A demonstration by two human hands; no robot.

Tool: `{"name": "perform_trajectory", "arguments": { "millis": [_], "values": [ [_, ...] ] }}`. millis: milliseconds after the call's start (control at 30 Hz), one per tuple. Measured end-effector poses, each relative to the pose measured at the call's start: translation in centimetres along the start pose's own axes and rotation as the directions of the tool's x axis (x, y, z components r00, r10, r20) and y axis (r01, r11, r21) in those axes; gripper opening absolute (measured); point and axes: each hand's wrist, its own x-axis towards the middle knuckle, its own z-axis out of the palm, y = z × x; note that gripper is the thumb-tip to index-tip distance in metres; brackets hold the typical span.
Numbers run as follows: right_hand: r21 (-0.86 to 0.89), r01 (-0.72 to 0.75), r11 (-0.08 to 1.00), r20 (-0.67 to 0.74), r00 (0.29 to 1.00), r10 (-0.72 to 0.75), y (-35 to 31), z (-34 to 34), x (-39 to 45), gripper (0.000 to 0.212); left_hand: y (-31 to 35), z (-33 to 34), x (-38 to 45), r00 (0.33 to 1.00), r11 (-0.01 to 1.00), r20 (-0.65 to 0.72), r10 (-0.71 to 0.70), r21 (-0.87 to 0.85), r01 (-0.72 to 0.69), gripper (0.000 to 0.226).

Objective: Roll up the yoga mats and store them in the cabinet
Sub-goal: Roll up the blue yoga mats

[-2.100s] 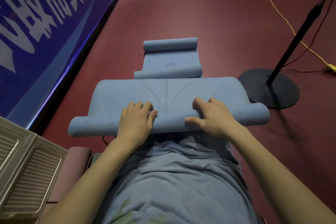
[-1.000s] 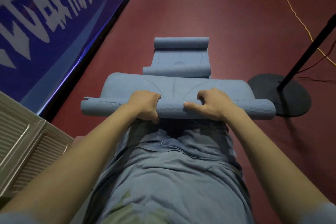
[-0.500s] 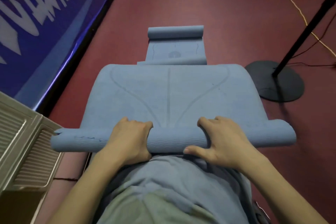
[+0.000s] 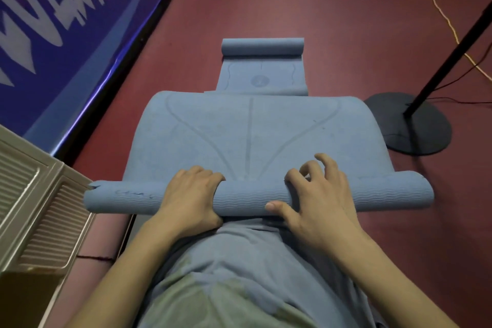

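lying across the red floor point(image 4: 306, 2) just ahead of the person's lap, the near blue yoga mat point(image 4: 253, 136) is the landmark here: its close end is rolled into a tube, the rest arching up and away. the left hand point(image 4: 190, 198) wraps that tube left of its middle, fingers curled over the top and thumb tucked beneath. the right hand point(image 4: 316, 200) sits right of the middle, palm and thumb pressing the tube while its fingers lift, spread and half bent, gripping nothing. beyond the near mat's far edge lies a second blue mat point(image 4: 262, 72), curled at its far end. right of the near mat stands a black round stand base point(image 4: 418, 130); left of it, a beige louvred panel point(image 4: 32, 210) and a blue banner point(image 4: 66, 13).
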Motion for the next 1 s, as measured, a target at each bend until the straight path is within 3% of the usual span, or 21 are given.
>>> {"name": "perform_trajectory", "arguments": {
  "millis": [200, 333, 467, 633, 767, 1000],
  "values": [
    [-0.109, -0.046, 0.993, 0.065, 0.996, 0.053, -0.5, 0.0, 0.8, 0.064, 0.0, 0.9, 0.1, 0.973, 1.000, -0.228, 0.017, -0.001, -0.017, 0.092],
    [-0.138, -0.068, 0.988, 0.164, 0.982, 0.091, -0.6, -0.2, 1.9, 0.072, 0.9, 1.8, -0.8, 0.908, 0.994, -0.419, -0.011, -0.103, -0.035, 0.072],
    [-0.070, -0.115, 0.991, 0.196, 0.972, 0.127, -0.7, -0.5, 3.9, 0.057, 1.4, 2.2, -0.7, 0.904, 0.990, -0.426, -0.034, -0.141, -0.029, 0.060],
    [-0.031, -0.149, 0.988, 0.204, 0.967, 0.152, -0.4, -0.1, 6.4, 0.047, 1.4, 2.4, -0.1, 0.904, 0.986, -0.426, -0.041, -0.165, -0.032, 0.070],
    [-0.076, -0.162, 0.984, 0.164, 0.971, 0.173, -0.7, 1.4, 7.7, 0.045, 2.1, 2.8, -0.1, 0.886, 0.971, -0.434, -0.165, -0.229, 0.069, 0.082],
    [-0.021, -0.166, 0.986, 0.085, 0.982, 0.167, 0.1, 1.8, 9.5, 0.037, 2.0, 2.6, 0.0, 0.910, 0.999, -0.413, -0.045, -0.044, 0.029, 0.076]
  ]
}}
